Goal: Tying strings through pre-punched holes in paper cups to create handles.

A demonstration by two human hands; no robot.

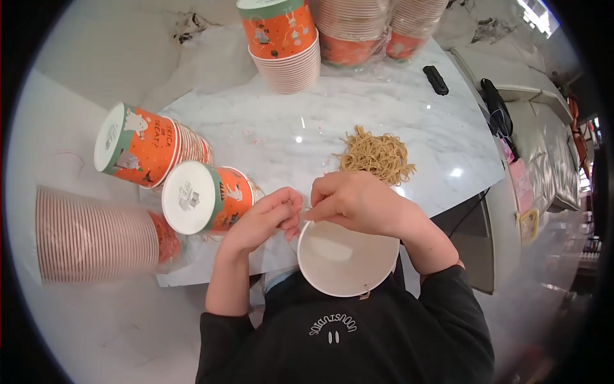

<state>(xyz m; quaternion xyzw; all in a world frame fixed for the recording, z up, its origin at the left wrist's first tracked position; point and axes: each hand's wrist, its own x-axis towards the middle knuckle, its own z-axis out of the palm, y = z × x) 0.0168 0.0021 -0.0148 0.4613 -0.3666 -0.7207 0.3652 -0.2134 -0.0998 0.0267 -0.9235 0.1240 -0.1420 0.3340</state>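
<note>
A white-lined paper bucket (pixel 339 256) is tipped against my body, its round opening facing up. At its far rim my right hand (pixel 355 201) is closed in a pinch; what lies between the fingertips is too small to make out. Just left of that rim, my left hand (pixel 272 217) has its fingers curled together, and something thin may run between the two hands. A short end of tan cord (pixel 365 295) pokes out at the bucket's near rim. Beyond my right hand lies a tangled heap of tan cords (pixel 376 155) on the table.
Orange and green printed buckets lie in nested stacks on the left: one (pixel 198 197) beside my left hand, another (pixel 144 147) behind it. A plastic-wrapped stack (pixel 96 237) is further left. More stacks (pixel 284 64) stand at the back. A black object (pixel 435 80) lies on the marbled table (pixel 268 121).
</note>
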